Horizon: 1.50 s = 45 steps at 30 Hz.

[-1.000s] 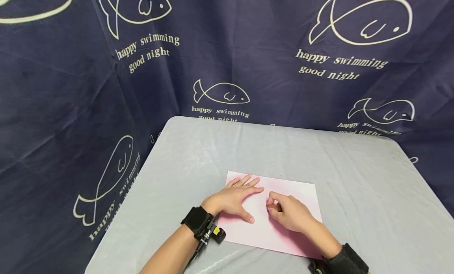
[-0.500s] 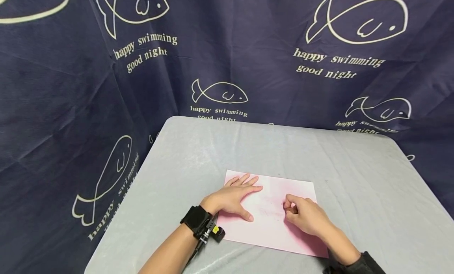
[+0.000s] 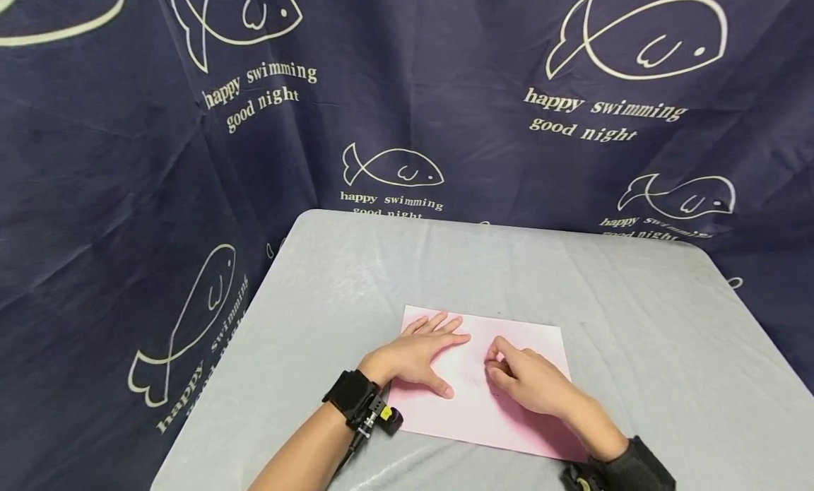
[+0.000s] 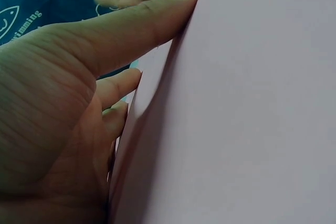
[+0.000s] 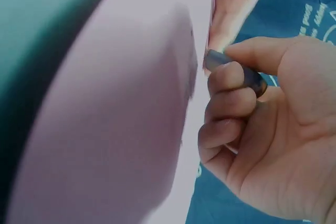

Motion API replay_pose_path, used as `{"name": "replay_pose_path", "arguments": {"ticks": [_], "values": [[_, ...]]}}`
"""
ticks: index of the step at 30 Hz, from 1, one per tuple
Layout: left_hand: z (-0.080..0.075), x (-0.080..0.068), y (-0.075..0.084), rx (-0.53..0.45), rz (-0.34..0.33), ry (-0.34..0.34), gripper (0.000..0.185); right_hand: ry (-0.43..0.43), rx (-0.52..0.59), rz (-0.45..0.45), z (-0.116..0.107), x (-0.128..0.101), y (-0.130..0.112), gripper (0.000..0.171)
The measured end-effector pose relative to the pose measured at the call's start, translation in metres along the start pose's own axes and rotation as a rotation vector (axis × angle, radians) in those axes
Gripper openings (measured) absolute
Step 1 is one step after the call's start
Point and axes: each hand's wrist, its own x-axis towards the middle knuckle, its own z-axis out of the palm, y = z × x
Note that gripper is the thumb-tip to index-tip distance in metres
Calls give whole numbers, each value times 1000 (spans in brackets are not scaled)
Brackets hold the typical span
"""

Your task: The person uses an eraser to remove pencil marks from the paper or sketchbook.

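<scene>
Paper (image 3: 502,406), a pink sheet, lies flat on the near middle part of the tabletop (image 3: 636,321), which has a pale grey cover with soft wrinkles and rounded far corners. Behind the tabletop and on its left side hangs a dark blue cloth (image 3: 127,159) printed with white fish outlines and the words "happy swimming good night". The left hand (image 3: 416,355) rests on the left part of the paper with its fingers straight and spread, palm down; in the left wrist view the thumb (image 4: 147,22) presses flat on the pink surface. The right hand (image 3: 528,381) is over the middle of the paper, its fingers curled around a small dark pen-like thing (image 5: 236,72), which the thumb and the first finger pinch; the tip is at the paper surface, but I cannot tell exactly what this thing is. Some faint marks (image 3: 472,379) are visible on the paper just between the two hands. Both wrists wear a black band (image 3: 352,395). Compared with half a second ago, the right hand has moved to the left, closer to the left hand, near the place where it was one second ago. The left hand and the paper have stayed in the same place.
</scene>
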Motion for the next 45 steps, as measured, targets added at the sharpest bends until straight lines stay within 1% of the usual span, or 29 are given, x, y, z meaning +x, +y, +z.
{"name": "replay_pose_path", "arguments": {"ticks": [3,6,9,16,23,28,32,36,40,42,45], "values": [[0,0,0,-2,5,-1,100,6,-15,-32,7,9,-4,14],[-1,-1,1,-1,2,-6,100,17,-52,-26,11,13,-5,18],[-2,-1,1,1,-8,-8,100,28,-59,-9,13,12,-4,24],[-1,-2,0,-4,-10,-4,99,21,-27,63,10,3,2,28],[1,1,1,-7,-4,-5,99,25,-28,157,4,-11,11,30],[0,0,2,-7,-21,-6,100,41,-8,165,-1,-18,18,28],[-1,-1,1,-5,-18,-6,99,49,-9,166,-3,-21,22,30],[-1,-1,0,-7,-16,-2,99,38,-50,128,-6,-18,22,27],[0,-2,-1,-18,-10,-4,98,19,-99,101,-8,-10,12,20],[1,-1,-1,-15,-4,-2,99,8,-82,67,-5,-4,4,15],[1,0,0,-5,6,0,99,-5,-32,-26,3,6,-8,10]]}}
